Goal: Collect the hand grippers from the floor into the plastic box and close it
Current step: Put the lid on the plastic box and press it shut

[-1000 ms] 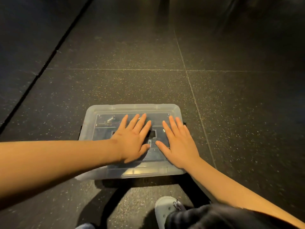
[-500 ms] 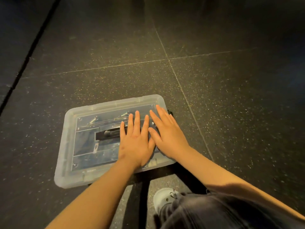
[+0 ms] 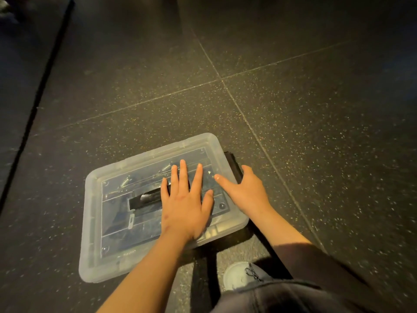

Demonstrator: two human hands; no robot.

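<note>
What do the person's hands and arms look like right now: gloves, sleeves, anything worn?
Bare hands, no gloves: the left hand and right hand show no ring, watch or band. The forearms are uncovered; a dark patch higher up the right arm could be shadow or cloth, I cannot tell. A few small dark marks sit near the left wrist.

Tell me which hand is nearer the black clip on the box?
Right. The right hand curls over the black clip; the left hand lies flat on the clear lid, farther from it.
</note>
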